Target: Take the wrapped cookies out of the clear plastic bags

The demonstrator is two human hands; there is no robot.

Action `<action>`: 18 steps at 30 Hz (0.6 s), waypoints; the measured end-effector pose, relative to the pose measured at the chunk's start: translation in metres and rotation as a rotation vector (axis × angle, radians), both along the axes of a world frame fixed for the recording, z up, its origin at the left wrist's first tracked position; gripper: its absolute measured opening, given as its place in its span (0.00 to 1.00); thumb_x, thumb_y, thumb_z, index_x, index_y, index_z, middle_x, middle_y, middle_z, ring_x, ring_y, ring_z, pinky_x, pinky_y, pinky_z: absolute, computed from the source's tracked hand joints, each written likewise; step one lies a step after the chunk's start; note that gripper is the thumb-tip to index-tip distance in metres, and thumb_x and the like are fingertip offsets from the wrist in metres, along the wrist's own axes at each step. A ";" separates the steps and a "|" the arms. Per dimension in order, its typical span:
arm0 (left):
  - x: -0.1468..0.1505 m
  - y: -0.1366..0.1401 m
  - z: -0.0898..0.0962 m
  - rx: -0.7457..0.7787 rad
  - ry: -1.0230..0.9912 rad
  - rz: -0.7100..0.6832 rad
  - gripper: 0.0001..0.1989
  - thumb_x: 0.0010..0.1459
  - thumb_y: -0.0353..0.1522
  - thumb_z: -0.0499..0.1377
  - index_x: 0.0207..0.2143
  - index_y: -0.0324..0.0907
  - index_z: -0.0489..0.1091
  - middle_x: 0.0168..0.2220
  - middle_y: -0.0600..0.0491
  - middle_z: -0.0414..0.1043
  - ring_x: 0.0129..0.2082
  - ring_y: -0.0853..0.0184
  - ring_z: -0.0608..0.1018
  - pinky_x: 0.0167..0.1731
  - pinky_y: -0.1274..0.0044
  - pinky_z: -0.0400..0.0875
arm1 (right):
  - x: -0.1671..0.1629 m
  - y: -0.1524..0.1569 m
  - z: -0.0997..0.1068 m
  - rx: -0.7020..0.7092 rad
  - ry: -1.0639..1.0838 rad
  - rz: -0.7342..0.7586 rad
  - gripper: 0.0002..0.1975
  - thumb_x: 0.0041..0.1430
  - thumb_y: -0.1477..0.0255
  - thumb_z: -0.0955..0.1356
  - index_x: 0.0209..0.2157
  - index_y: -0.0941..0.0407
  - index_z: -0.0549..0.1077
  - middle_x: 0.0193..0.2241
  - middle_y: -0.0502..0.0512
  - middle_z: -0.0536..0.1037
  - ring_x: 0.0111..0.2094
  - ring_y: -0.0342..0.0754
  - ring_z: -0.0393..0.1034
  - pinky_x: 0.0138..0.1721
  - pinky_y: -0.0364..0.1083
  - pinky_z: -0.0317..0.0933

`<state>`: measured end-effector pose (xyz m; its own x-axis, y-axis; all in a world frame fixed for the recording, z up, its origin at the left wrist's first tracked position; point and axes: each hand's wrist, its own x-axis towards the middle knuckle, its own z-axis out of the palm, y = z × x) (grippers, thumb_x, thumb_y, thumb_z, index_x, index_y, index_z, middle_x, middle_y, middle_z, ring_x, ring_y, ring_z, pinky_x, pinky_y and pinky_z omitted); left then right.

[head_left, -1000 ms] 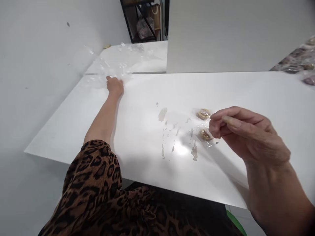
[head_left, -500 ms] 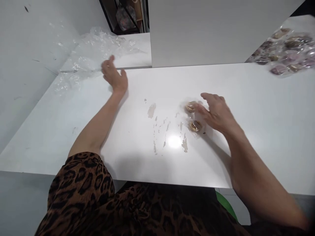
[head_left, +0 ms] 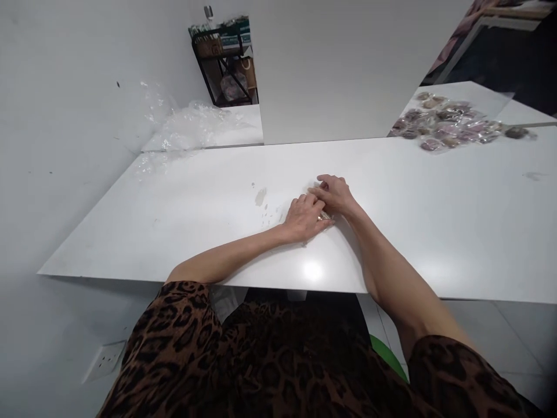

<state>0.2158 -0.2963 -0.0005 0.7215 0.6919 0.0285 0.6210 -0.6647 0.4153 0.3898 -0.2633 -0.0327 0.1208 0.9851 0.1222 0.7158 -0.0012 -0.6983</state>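
Note:
Both my hands are together over small golden-brown pieces in clear plastic wrap [head_left: 324, 216] on the white table. My left hand [head_left: 304, 217] lies over them from the left, its fingers curled round the wrap and its thumb at the near side. My right hand [head_left: 334, 194] meets it from the right, its fingers bent and its thumb against the far part of the wrap. Most of the wrapped pieces is hidden under my fingers; only a shiny bit shows between the hands.
A pile of plastic-wrapped purple and brown pieces [head_left: 452, 125] lies at the back right. Crumpled clear plastic [head_left: 191, 128] sits at the back left by the wall. A white upright panel [head_left: 322, 69] stands along the table's [head_left: 195, 197] back edge. Beyond is a black shelf [head_left: 217, 64].
My left hand has come from the clear plastic at the back left to the wrapped pieces. My right hand has closed in on them too. The view has shifted, showing more of the room.

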 end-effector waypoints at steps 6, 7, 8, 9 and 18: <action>0.003 -0.006 0.004 -0.091 -0.045 0.085 0.15 0.61 0.40 0.62 0.46 0.42 0.70 0.59 0.42 0.68 0.58 0.50 0.70 0.58 0.59 0.66 | -0.006 -0.001 0.019 -0.111 -0.107 0.041 0.22 0.54 0.60 0.73 0.49 0.54 0.76 0.44 0.62 0.76 0.52 0.62 0.64 0.54 0.56 0.59; 0.002 -0.008 0.004 -0.124 -0.088 0.098 0.16 0.59 0.39 0.63 0.47 0.43 0.69 0.60 0.42 0.67 0.58 0.50 0.71 0.57 0.59 0.67 | -0.007 -0.003 0.021 -0.126 -0.095 0.050 0.19 0.53 0.63 0.73 0.45 0.54 0.76 0.42 0.60 0.76 0.49 0.60 0.65 0.51 0.53 0.60; 0.000 -0.010 0.004 -0.164 -0.135 0.119 0.18 0.57 0.38 0.64 0.49 0.43 0.68 0.61 0.42 0.67 0.56 0.52 0.73 0.56 0.61 0.69 | -0.008 -0.004 0.023 -0.140 -0.076 0.057 0.14 0.52 0.65 0.73 0.41 0.54 0.75 0.39 0.58 0.76 0.47 0.57 0.66 0.48 0.51 0.60; -0.001 -0.012 0.003 -0.208 -0.188 0.149 0.21 0.56 0.36 0.65 0.51 0.44 0.67 0.59 0.43 0.68 0.54 0.53 0.74 0.53 0.62 0.70 | -0.008 -0.006 0.024 -0.156 -0.048 0.060 0.11 0.51 0.67 0.73 0.37 0.54 0.73 0.37 0.57 0.76 0.44 0.54 0.65 0.44 0.48 0.59; -0.005 0.005 -0.010 -0.650 -1.070 0.642 0.26 0.54 0.29 0.67 0.54 0.44 0.61 0.37 0.56 0.72 0.28 0.72 0.76 0.35 0.75 0.74 | -0.002 -0.017 0.041 0.047 0.579 0.025 0.20 0.59 0.53 0.69 0.28 0.53 0.61 0.31 0.51 0.71 0.33 0.45 0.61 0.35 0.45 0.54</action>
<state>0.2107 -0.2913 -0.0104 0.1120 0.9894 -0.0923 -0.0692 0.1005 0.9925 0.3875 -0.2800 0.0082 0.1580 0.9836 0.0870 0.2166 0.0514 -0.9749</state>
